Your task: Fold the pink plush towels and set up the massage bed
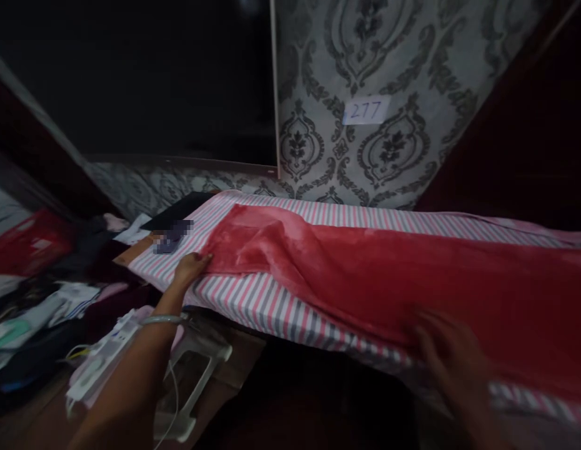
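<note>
A long red plush cloth [356,262] lies over a striped pink, grey and white sheet [253,303], with soft wrinkles and a raised fold near its left end. At that end, my left hand [191,267] pinches the cloth's front corner between thumb and fingers. Over the front edge on the right is my right hand [452,350], palm down and smeared by motion. Its fingertips reach the red cloth, but I cannot tell whether they grip it.
Left of the cloth, a dark pixelated item [171,237] rests on the sheet. A white power strip [103,359] sits on a white stool [197,381] below my left arm. Piled clothes [51,312] lie far left. Behind are a large dark screen [178,81] and a patterned wall [337,156].
</note>
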`<state>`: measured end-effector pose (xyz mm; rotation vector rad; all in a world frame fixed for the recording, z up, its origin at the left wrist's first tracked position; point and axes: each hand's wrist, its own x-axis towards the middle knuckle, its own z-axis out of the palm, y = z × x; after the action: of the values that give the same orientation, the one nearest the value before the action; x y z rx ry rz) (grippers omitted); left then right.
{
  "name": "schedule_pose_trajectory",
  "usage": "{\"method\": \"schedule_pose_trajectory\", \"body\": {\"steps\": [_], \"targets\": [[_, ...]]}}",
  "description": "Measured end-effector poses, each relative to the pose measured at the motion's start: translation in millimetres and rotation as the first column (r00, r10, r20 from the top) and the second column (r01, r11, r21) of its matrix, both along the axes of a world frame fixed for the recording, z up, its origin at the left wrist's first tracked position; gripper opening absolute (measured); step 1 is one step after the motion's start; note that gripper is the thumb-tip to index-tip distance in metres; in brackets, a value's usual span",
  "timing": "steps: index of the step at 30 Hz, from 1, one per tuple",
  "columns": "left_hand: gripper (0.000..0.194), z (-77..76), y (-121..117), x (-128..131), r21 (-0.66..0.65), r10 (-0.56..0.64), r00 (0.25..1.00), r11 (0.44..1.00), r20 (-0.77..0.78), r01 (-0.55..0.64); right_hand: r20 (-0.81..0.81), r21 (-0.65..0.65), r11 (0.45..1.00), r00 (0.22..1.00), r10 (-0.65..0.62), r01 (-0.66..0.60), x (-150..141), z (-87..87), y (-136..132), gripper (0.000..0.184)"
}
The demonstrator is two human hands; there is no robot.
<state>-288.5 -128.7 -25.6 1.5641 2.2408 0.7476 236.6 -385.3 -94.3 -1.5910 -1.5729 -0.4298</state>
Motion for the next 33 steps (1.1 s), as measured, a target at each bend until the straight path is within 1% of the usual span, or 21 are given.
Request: {"method": "schedule_pose_trajectory", "body": {"steps": [2, 4, 5, 7, 10, 12, 13, 15, 16, 18, 20, 21, 22, 23, 24, 25, 26, 27, 29, 31, 33], "targets": [[0.034, -1.3, 6, 4, 0.022, -0.016, 1.0, 1.0, 0.02, 0.016, 0.025, -0.017, 0.992, 0.992, 0.125, -0.124, -40, 1.0, 14, 0.026], [0.032, -2.5, 10, 8, 0.059, -0.023, 0.997, 0.998, 0.067, 0.019, 0.032, -0.064, 0.975, 0.976, 0.217, -0.214, -75, 2.5, 29, 0.024], [0.03, -2.8, 11, 10, 0.08, -0.027, 0.994, 0.997, 0.107, 0.018, 0.033, -0.084, 0.966, 0.968, 0.249, -0.245, -89, 3.4, 36, 0.024], [0.024, -2.8, 11, 13, 0.115, -0.038, 0.968, 0.993, 0.247, 0.009, 0.038, -0.125, 0.951, 0.956, 0.291, -0.284, -111, 5.1, 45, 0.024], [0.019, -0.8, 11, 18, 0.141, -0.05, 0.879, 0.99, 0.474, -0.019, 0.086, -0.207, 0.94, 0.952, 0.293, -0.271, -131, 5.3, 55, 0.028], [0.023, 2.7, 12, 21, 0.155, -0.044, 0.786, 0.986, 0.616, -0.067, 0.135, -0.275, 0.941, 0.961, 0.24, -0.196, -139, 3.6, 61, 0.033], [0.027, 5.7, 13, 22, 0.165, -0.045, 0.725, 0.982, 0.687, -0.095, 0.16, -0.305, 0.94, 0.966, 0.205, -0.15, -142, 2.5, 64, 0.036], [0.032, 15.7, 16, 24, 0.19, -0.077, 0.576, 0.972, 0.814, -0.138, 0.202, -0.351, 0.934, 0.968, 0.147, -0.069, -146, 0.5, 70, 0.039], [0.032, 23.2, 19, 23, 0.203, -0.109, 0.51, 0.97, 0.853, -0.133, 0.218, -0.362, 0.931, 0.967, 0.129, -0.043, -146, 0.3, 73, 0.041], [0.028, 43.3, 24, 20, 0.236, -0.177, 0.434, 0.968, 0.883, -0.085, 0.236, -0.368, 0.93, 0.965, 0.117, -0.023, -145, 2.1, 78, 0.045], [0.023, 67.8, 29, 11, 0.259, -0.221, 0.397, 0.965, 0.891, -0.044, 0.236, -0.359, 0.932, 0.962, 0.134, -0.042, -142, 7.2, 80, 0.05], [0.022, 79.7, 29, 3, 0.272, -0.234, 0.396, 0.961, 0.888, -0.042, 0.23, -0.351, 0.934, 0.961, 0.155, -0.066, -139, 10.3, 80, 0.051], [0.022, 90.1, 29, -5, 0.292, -0.244, 0.413, 0.955, 0.877, -0.056, 0.224, -0.343, 0.935, 0.958, 0.181, -0.096, -137, 13.3, 78, 0.052], [0.024, 97.7, 28, -15, 0.319, -0.253, 0.449, 0.945, 0.857, -0.078, 0.218, -0.335, 0.933, 0.953, 0.21, -0.129, -136, 15.7, 77, 0.052], [0.027, 101.9, 25, -24, 0.344, -0.255, 0.498, 0.934, 0.829, -0.094, 0.212, -0.329, 0.931, 0.948, 0.236, -0.159, -135, 16.9, 75, 0.052], [0.03, 102.1, 21, -34, 0.354, -0.239, 0.56, 0.929, 0.793, -0.105, 0.206, -0.328, 0.927, 0.944, 0.259, -0.182, -134, 16.8, 73, 0.053], [0.033, 98.2, 16, -43, 0.345, -0.205, 0.633, 0.933, 0.747, -0.104, 0.199, -0.334, 0.921, 0.94, 0.275, -0.199, -135, 15.4, 71, 0.053], [0.036, 90.6, 11, -51, 0.313, -0.16, 0.702, 0.945, 0.694, -0.095, 0.196, -0.348, 0.915, 0.938, 0.286, -0.206, -136, 13.0, 69, 0.054], [0.038, 67.4, -2, -61, 0.201, -0.067, 0.795, 0.977, 0.602, -0.07, 0.198, -0.39, 0.9, 0.937, 0.288, -0.194, -140, 6.9, 66, 0.053], [0.039, 41.1, -13, -66, 0.121, -0.016, 0.841, 0.991, 0.541, -0.059, 0.2, -0.428, 0.885, 0.936, 0.29, -0.182, -143, 2.5, 63, 0.052], [0.041, 19.7, -21, -67, 0.104, -0.002, 0.858, 0.993, 0.513, -0.059, 0.181, -0.451, 0.871, 0.935, 0.304, -0.196, -144, 2.2, 61, 0.05]]}}
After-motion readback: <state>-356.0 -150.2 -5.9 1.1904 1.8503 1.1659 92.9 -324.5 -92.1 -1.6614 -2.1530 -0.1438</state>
